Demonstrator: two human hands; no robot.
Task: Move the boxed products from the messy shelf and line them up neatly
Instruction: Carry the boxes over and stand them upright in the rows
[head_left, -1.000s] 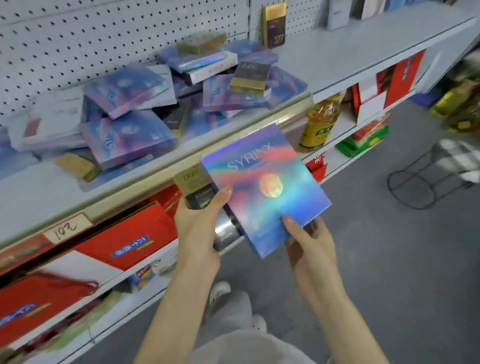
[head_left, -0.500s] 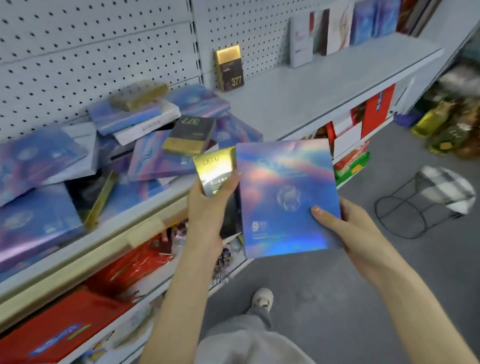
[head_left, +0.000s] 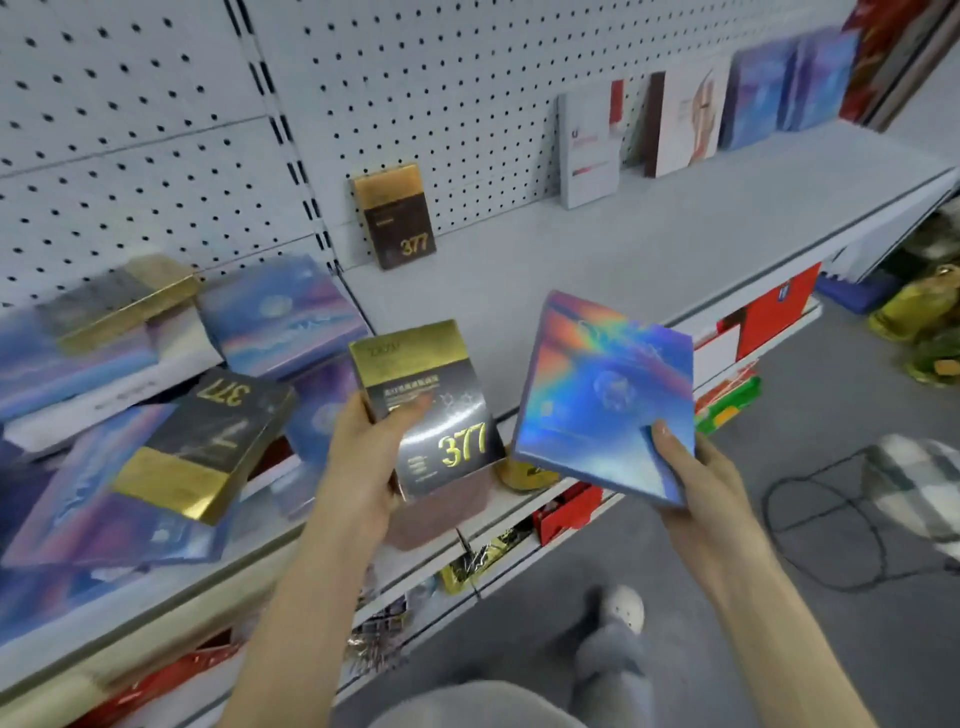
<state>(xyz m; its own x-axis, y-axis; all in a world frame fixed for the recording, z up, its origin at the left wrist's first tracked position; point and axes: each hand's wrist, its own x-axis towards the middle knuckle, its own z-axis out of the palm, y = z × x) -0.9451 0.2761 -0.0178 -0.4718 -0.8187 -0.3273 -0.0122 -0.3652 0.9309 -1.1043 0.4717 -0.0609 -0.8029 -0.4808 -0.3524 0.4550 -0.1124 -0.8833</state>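
Low at six o'clock, in front of the shelf (head_left: 649, 249), we hold a box in each hand. Our left hand (head_left: 363, 467) is wrapped around the gold box (head_left: 431, 410), thumb pressed across its face, the "377" print at its lower end; it stands nearly upright. Our right hand (head_left: 696, 483) pinches the blue box (head_left: 602, 395) by its lower right corner, thumb on top and fingers beneath, the box tilted with its top edge toward eleven o'clock. The two boxes sit just beside each other, apart. At nine o'clock lies the pile (head_left: 156, 395) of blue and gold boxes, stacked askew on the shelf's left part. At twelve o'clock one gold box stands upright against the pegboard (head_left: 467, 78). Toward two o'clock a row (head_left: 691, 119) of boxes stands along the back of the shelf.
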